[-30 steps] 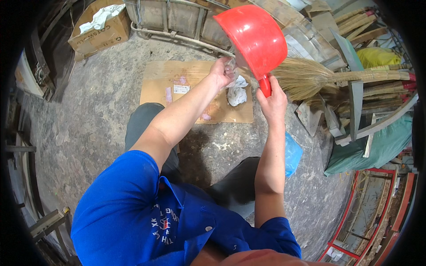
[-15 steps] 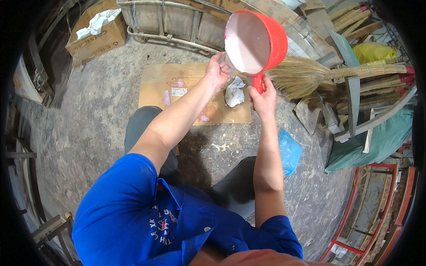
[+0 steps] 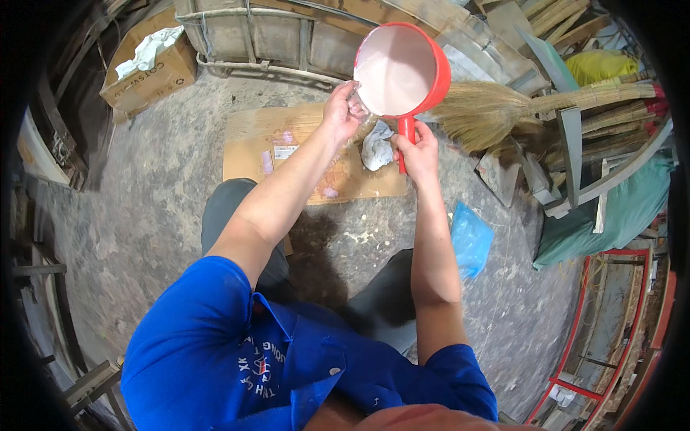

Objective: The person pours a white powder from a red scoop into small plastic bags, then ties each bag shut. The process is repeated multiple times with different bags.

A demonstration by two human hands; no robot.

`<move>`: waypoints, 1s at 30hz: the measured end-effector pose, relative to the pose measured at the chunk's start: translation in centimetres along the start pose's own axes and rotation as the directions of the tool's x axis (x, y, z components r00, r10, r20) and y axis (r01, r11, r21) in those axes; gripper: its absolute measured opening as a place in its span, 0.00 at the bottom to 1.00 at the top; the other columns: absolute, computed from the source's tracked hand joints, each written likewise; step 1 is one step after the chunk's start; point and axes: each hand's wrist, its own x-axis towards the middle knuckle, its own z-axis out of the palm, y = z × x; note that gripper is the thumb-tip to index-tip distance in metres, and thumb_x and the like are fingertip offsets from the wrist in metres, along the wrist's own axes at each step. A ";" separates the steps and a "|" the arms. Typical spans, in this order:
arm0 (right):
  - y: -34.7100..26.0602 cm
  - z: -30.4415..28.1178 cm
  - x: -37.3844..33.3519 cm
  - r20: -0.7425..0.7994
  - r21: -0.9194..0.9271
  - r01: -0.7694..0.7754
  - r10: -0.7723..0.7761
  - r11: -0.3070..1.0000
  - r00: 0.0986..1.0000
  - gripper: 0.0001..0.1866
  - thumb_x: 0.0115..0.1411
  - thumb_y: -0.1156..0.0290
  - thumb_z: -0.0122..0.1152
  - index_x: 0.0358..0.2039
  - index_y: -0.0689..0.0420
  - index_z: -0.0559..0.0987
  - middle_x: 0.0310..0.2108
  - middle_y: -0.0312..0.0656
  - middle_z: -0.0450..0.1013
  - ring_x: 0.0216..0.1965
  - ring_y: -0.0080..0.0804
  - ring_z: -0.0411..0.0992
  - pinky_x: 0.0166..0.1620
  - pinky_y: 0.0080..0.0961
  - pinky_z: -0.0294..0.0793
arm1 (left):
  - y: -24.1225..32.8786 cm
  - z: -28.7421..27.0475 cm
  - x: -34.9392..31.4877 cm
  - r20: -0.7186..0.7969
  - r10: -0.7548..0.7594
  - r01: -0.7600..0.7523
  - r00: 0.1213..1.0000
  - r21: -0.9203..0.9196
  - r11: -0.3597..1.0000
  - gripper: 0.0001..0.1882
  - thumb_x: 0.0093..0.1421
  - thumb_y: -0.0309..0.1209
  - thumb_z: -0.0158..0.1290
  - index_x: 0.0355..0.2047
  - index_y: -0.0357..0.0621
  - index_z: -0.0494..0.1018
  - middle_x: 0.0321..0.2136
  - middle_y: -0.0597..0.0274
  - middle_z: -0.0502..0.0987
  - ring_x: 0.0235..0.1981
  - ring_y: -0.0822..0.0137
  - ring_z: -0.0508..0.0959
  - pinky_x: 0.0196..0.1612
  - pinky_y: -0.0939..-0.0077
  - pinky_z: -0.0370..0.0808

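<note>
A red plastic dipper [image 3: 440, 72] is held out in front of me, its open mouth turned toward me. Its inside is covered with a whitish-pink liquid or coating. My right hand [image 3: 419, 152] is closed around the dipper's straight handle. At the left edge of the rim, my left hand [image 3: 343, 113] has its fingers curled; something see-through seems to be in them, too unclear to name. Below the dipper, a crumpled grey-white cloth [image 3: 377, 146] lies on a flattened cardboard sheet [image 3: 248, 128] stained with pink patches.
A carton [image 3: 154, 80] with white cloth stands at the far left, by a metal frame [image 3: 273, 72]. Straw brooms [image 3: 481, 111] are piled at the right, above a green sack [image 3: 611, 219]. A blue plastic bag [image 3: 471, 241] lies on the floor near my right forearm.
The dipper has shifted slightly left and its mouth faces me more, showing more of the inside. Both hands have moved with it, and more of the handle shows below my right hand.
</note>
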 end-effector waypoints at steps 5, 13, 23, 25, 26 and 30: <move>0.1 -0.2 0.2 -0.093 0.037 -0.030 0.034 0.999 0.995 0.15 0.48 0.82 0.56 0.38 0.65 0.67 0.19 0.38 0.69 0.13 0.21 0.65 0.16 0.17 0.63 | -0.5 0.3 -0.1 0.060 -0.117 0.105 0.991 0.176 0.979 0.07 0.60 0.35 0.48 0.34 0.49 0.69 0.15 0.75 0.63 0.14 0.79 0.61 0.17 0.85 0.59; -0.4 -1.8 0.8 -0.161 0.226 -0.102 0.141 0.969 0.977 0.12 0.49 0.80 0.56 0.35 0.63 0.67 0.21 0.40 0.69 0.15 0.24 0.66 0.17 0.21 0.67 | -0.2 0.7 -0.7 0.130 -0.401 0.343 0.907 0.323 0.882 0.10 0.60 0.38 0.48 0.37 0.48 0.71 0.18 0.73 0.66 0.16 0.78 0.63 0.17 0.83 0.61; 1.3 -2.3 -0.5 -0.053 0.763 -0.168 0.320 0.624 0.946 0.10 0.48 0.81 0.54 0.33 0.61 0.67 0.23 0.40 0.66 0.20 0.24 0.65 0.20 0.21 0.67 | -1.3 -3.0 1.9 0.234 -0.578 0.546 0.782 0.190 0.816 0.10 0.60 0.38 0.46 0.35 0.49 0.71 0.15 0.72 0.65 0.19 0.73 0.69 0.20 0.81 0.68; 3.1 -2.5 -1.0 -0.037 0.849 -0.163 0.363 0.503 0.931 0.10 0.48 0.81 0.54 0.33 0.61 0.67 0.24 0.40 0.66 0.20 0.24 0.65 0.21 0.21 0.66 | -4.0 -2.7 2.3 0.012 -0.522 0.512 0.853 0.169 0.842 0.10 0.60 0.39 0.46 0.32 0.48 0.71 0.12 0.73 0.61 0.14 0.75 0.62 0.18 0.82 0.63; 3.9 -2.6 -1.3 -0.026 0.873 -0.167 0.386 0.459 0.922 0.10 0.49 0.80 0.54 0.34 0.61 0.67 0.25 0.39 0.66 0.20 0.22 0.65 0.22 0.20 0.66 | -4.4 -2.9 2.4 0.056 -0.557 0.545 0.829 0.148 0.825 0.10 0.61 0.39 0.45 0.31 0.48 0.70 0.12 0.73 0.61 0.14 0.74 0.63 0.19 0.81 0.64; 6.6 -2.6 -2.2 0.074 0.987 -0.123 0.385 0.104 0.920 0.09 0.51 0.76 0.53 0.34 0.61 0.68 0.25 0.36 0.67 0.20 0.20 0.64 0.24 0.17 0.66 | -4.1 -4.0 2.8 0.165 -0.624 0.625 0.764 0.051 0.779 0.10 0.60 0.39 0.46 0.28 0.47 0.69 0.13 0.71 0.63 0.16 0.71 0.66 0.21 0.78 0.67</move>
